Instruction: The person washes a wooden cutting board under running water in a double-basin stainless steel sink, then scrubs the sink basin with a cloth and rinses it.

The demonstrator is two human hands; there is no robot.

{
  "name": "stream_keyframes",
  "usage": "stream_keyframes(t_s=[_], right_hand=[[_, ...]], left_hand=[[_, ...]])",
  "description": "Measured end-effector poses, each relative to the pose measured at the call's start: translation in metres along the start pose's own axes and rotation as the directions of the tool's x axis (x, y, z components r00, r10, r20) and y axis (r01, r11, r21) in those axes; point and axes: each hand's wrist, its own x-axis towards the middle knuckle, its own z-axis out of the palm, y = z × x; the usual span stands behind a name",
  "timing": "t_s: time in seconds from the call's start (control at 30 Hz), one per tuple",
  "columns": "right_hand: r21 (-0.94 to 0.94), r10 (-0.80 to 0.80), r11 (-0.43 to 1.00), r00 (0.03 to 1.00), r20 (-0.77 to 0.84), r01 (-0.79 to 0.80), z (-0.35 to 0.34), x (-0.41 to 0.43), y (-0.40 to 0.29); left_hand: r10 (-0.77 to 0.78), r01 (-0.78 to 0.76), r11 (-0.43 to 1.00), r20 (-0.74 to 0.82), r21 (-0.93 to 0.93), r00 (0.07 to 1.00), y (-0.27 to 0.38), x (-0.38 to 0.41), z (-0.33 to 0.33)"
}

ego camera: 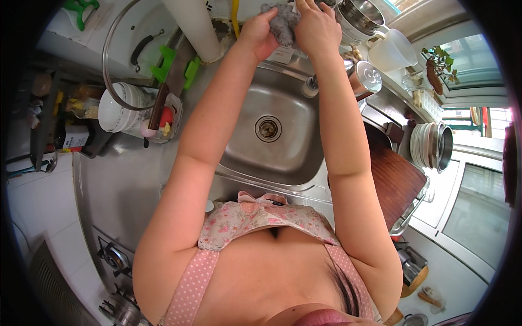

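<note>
Both arms reach up past a stainless steel sink [281, 163] to its far side. My left hand [259, 34] has its thumb and fingers around the left side of a grey fluffy cloth [284, 25]. At the cloth's right side is my right hand [319, 26], back of the hand upward, its fingers partly cut off by the picture's top edge; whether it grips the cloth cannot be told. A faucet [310, 87] shows beside the right forearm, over the basin.
Left of the sink stand white bowls [116, 106], a glass lid [107, 61] and a knife [157, 106] by green holders. To the right are a wooden cutting board [393, 179], stacked plates [422, 144], a plastic jug [393, 51] and metal bowls [363, 16]. A gas burner [115, 257] sits lower left.
</note>
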Motion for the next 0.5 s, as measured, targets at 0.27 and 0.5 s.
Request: stream_keyframes(t_s=[0.27,0.5], right_hand=[[0.051,0.06,0.997,0.992,0.11,-0.066,-0.008,0.005,0.001],[0.658,0.115,0.752,0.976,-0.187,0.038,-0.006,-0.042,-0.015]], left_hand=[[-0.065,0.054,0.997,-0.202,-0.063,0.977,0.011,-0.035,0.033],[-0.054,0.039,0.998,-0.305,-0.055,0.951,0.003,-0.09,0.028]])
